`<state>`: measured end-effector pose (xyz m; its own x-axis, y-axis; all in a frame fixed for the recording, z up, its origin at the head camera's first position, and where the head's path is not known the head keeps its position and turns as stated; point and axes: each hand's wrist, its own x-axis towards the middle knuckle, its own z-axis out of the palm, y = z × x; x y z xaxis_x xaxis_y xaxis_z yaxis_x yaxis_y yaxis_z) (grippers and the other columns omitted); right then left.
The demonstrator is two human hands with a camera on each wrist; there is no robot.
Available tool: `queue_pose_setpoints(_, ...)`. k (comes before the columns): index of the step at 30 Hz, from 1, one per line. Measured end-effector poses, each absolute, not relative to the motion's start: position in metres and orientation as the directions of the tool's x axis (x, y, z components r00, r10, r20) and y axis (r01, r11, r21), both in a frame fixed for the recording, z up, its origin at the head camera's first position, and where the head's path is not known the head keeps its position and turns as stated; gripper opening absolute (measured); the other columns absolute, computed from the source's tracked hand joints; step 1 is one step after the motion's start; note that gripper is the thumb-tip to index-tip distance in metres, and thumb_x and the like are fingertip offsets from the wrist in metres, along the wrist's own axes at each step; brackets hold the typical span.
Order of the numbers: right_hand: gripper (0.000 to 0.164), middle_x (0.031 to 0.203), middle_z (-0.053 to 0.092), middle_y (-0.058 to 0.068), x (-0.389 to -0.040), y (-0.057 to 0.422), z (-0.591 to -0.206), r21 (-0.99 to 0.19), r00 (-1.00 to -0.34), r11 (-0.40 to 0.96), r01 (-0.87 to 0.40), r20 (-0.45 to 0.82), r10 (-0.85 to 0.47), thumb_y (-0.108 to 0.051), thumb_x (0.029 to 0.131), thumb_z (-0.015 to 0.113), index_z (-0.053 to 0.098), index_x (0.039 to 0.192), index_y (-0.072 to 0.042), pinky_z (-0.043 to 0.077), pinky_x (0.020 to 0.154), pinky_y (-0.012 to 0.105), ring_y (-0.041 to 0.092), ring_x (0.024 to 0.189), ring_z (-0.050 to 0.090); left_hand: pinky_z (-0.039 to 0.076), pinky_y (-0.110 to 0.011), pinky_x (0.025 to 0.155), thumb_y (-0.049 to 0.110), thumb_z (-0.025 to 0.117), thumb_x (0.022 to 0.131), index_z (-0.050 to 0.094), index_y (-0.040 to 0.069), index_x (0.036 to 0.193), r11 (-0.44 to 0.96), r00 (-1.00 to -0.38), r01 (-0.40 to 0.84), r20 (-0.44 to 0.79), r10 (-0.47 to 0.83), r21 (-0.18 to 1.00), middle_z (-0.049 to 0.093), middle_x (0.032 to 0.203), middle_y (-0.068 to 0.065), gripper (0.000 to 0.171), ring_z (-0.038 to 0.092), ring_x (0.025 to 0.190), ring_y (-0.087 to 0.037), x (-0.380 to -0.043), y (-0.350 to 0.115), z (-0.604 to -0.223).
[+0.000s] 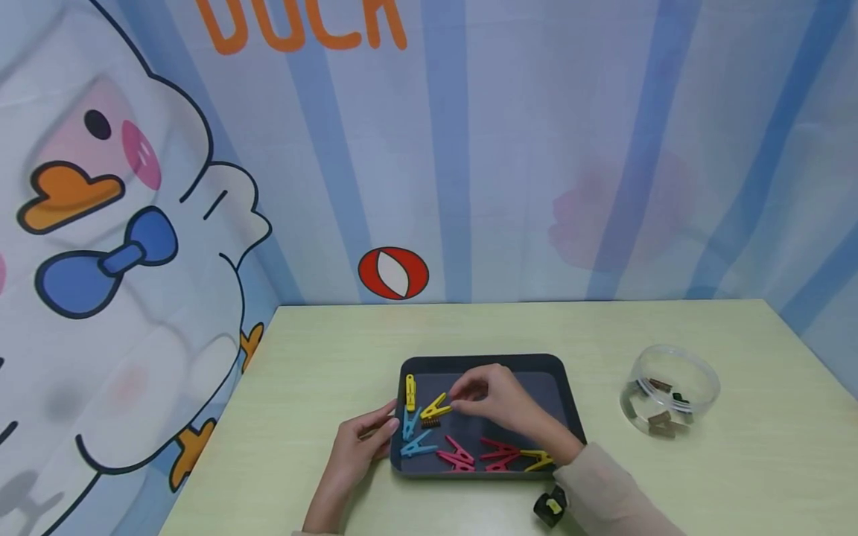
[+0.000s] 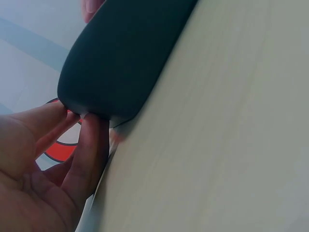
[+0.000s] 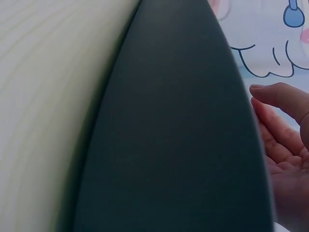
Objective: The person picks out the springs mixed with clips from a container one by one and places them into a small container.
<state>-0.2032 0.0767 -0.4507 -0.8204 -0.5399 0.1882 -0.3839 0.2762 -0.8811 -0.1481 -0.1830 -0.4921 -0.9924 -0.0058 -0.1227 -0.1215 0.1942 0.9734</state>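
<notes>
My left hand [image 1: 362,441] grips the left edge of a dark grey tray [image 1: 482,364], thumb and fingers at its rim. In the left wrist view its fingers [image 2: 89,154] meet the tray's end. Over the tray, my right hand [image 1: 492,398] has its thumb and index fingertips right at a yellow clothespin [image 1: 434,408]. No clothespin shows between those fingertips in the right wrist view, where the tray's wall [image 3: 169,125] hides much. Beneath that yellow clothespin is a small brown ridged piece [image 1: 431,423]. Blue clothespins [image 1: 417,445] lie nearby, with another yellow clothespin [image 1: 411,393] in the back left corner.
Red clothespins [image 1: 499,452] and one more yellow clothespin [image 1: 538,460] lie along the tray's front. A clear round container [image 1: 704,391] with several small brown and dark pieces stands to the right. Beside the right sleeve sits a small black device [image 1: 550,508].
</notes>
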Motion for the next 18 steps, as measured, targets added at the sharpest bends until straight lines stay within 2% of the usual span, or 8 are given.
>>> queue_pose_setpoints(18,0.010,0.092,0.072,0.006,-0.206,0.060,-0.461,-0.885,-0.800,0.262,-0.385,0.178,-0.573,-0.003,0.087,0.076,0.075,0.096,0.002,0.056,0.068,0.022,0.018,0.079,0.068,0.060,-0.029,0.076,0.016,0.065,0.098,0.060,0.007,0.137,0.193,-0.993,-0.120,-0.122,-0.001,0.974,0.064,0.126,-0.020,0.040,0.066,0.104,-0.023,-0.148,-0.185,-0.494)
